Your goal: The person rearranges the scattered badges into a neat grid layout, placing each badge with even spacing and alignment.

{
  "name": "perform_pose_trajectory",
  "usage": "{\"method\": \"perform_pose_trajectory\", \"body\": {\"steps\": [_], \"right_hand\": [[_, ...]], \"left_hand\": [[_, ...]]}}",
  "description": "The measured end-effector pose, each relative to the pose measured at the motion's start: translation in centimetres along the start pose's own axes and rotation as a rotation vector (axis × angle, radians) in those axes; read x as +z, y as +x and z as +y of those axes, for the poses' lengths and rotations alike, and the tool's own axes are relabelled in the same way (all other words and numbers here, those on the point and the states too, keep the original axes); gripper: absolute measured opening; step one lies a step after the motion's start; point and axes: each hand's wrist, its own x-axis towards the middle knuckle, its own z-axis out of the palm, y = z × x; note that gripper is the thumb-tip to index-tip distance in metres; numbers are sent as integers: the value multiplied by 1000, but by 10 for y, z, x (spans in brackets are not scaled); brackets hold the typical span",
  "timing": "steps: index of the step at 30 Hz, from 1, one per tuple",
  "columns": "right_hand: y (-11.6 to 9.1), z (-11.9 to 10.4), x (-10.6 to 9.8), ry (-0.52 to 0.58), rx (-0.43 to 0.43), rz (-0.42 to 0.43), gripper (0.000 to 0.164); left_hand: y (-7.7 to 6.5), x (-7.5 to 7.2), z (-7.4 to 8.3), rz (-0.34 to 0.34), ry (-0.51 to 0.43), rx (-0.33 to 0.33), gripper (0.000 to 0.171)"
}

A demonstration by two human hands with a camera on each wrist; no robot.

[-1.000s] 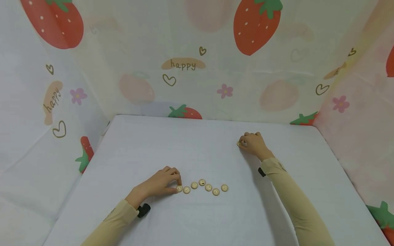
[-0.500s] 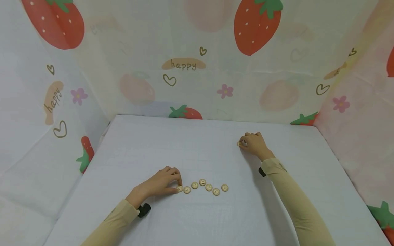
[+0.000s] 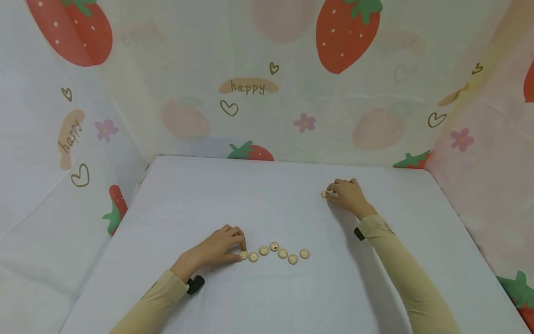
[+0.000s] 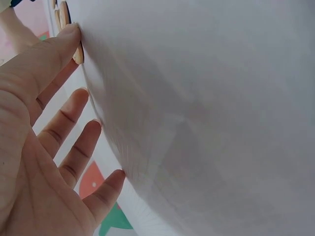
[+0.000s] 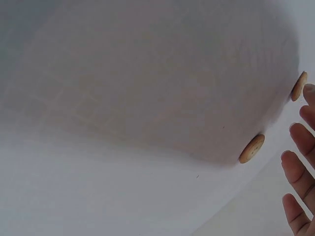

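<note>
My left hand [image 3: 219, 246] rests on the white table at the left end of a wavy row of round wooden buttons. In the left wrist view its thumb and index finger pinch the edge of a button [image 4: 78, 53], while the other fingers spread out. My right hand [image 3: 349, 197] is farther back on the right, with its fingertips beside a button [image 3: 324, 194] that lies on the table. In the right wrist view a fingertip is close to one button [image 5: 299, 86]; whether it touches cannot be told. A second button [image 5: 252, 149] lies apart from the fingers.
The row's other buttons run rightward, from a button [image 3: 253, 257] near the left hand to a button [image 3: 304, 253] at the right end. A printed cloth wall [image 3: 250, 120] with strawberries closes the back and both sides of the white table [image 3: 250, 301].
My right hand has shifted slightly right, and more of the button at its fingertips shows. The left hand and the row of buttons have stayed in place.
</note>
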Motion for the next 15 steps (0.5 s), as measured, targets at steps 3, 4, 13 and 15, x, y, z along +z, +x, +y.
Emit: {"method": "perform_pose_trajectory", "body": {"steps": [3,4,13,15], "right_hand": [[-2,1,-1,-5,-15,19,25],[-2,1,-1,-4,-19,23,24],[-11,-3,-5,4,-32,21,21],[-14,-5,-5,6,-34,22,20]], "left_hand": [[0,-1,2,-1,-10,-4,16],[0,-2,2,2,-11,-1,16],[0,-2,3,-4,-21,-9,16],[-1,-1,2,-5,-23,-11,16]]}}
